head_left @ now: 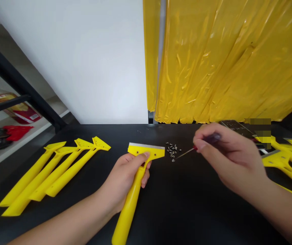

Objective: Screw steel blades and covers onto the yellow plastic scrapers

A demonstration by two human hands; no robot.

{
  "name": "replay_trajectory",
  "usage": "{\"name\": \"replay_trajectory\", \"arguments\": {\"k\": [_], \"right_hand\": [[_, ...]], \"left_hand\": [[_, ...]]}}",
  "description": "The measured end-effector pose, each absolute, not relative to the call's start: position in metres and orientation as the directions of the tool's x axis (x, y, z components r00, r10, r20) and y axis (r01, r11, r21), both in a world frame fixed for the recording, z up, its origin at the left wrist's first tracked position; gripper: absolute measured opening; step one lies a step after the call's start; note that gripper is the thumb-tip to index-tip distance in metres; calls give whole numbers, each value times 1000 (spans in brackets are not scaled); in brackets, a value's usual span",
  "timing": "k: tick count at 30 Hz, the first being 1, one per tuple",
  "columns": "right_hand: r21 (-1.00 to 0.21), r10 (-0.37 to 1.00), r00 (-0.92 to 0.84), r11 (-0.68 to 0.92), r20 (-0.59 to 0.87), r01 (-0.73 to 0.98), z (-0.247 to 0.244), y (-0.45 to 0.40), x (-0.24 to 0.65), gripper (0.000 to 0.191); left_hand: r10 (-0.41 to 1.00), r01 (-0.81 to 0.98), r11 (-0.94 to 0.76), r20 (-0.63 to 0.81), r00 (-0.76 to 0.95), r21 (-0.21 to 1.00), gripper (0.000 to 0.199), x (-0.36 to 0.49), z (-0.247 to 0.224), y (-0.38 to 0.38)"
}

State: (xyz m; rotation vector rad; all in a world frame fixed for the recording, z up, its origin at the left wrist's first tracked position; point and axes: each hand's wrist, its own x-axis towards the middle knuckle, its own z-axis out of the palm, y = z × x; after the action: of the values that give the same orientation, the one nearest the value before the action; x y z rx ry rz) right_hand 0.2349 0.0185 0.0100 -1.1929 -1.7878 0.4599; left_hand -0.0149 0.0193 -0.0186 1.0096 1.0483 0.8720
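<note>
on the table (pixel 176 207), four handles (pixel 73 172) lie side by side at the left, heads pointing away from the person. at the middle, the left hand (pixel 125 175) holds a scraper (pixel 130 207), its head at the far end. a loose cluster of screws (pixel 171 149) lies just right of that head. the screwdriver (pixel 194 148) in the right hand (pixel 229 153) points left, its tip at the cluster's near right side. more scrapers (pixel 285 161) lie at the far right, partly behind the right forearm. behind the table are a panel (pixel 84 61) and, to its right, a plastic sheet (pixel 212 61). a bottle (pixel 20 107) is on a shelf (pixel 26 136) at the left.
</note>
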Motion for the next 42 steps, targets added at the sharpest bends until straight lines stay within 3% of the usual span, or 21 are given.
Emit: {"name": "replay_trajectory", "arguments": {"k": [4, 11, 18, 26, 29, 33, 37, 42], "right_hand": [[-723, 806, -42, 552, 591, 415, 15, 6, 233, 7], [-614, 712, -286, 700, 641, 365, 10, 3, 228, 20], [-631, 713, -317, 702, 626, 332, 6, 7, 228, 18], [-557, 669, -410, 744, 620, 371, 11, 8, 227, 15], [-461, 642, -447, 763, 623, 452, 12, 7, 227, 15], [-242, 590, -472, 756, 655, 608, 14, 5, 227, 19], [-119, 632, -533, 700, 563, 705, 21, 1, 227, 6], [55, 638, -521, 602, 567, 796, 29, -4, 224, 27]], "left_hand": [[908, -75, 341, -307, 286, 937, 40, -14, -22, 18], [895, -67, 361, -325, 306, 930, 41, -11, -27, 18], [884, -71, 383, -343, 316, 921, 40, -10, -24, 14], [876, -31, 384, -354, 329, 923, 40, -8, -27, 15], [873, -14, 390, -365, 323, 921, 39, -8, -29, 15], [879, 6, 386, -370, 302, 922, 40, -9, -30, 16], [889, 31, 380, -375, 264, 924, 41, -9, -31, 17], [895, 42, 360, -358, 265, 932, 42, -8, -32, 17]]}}
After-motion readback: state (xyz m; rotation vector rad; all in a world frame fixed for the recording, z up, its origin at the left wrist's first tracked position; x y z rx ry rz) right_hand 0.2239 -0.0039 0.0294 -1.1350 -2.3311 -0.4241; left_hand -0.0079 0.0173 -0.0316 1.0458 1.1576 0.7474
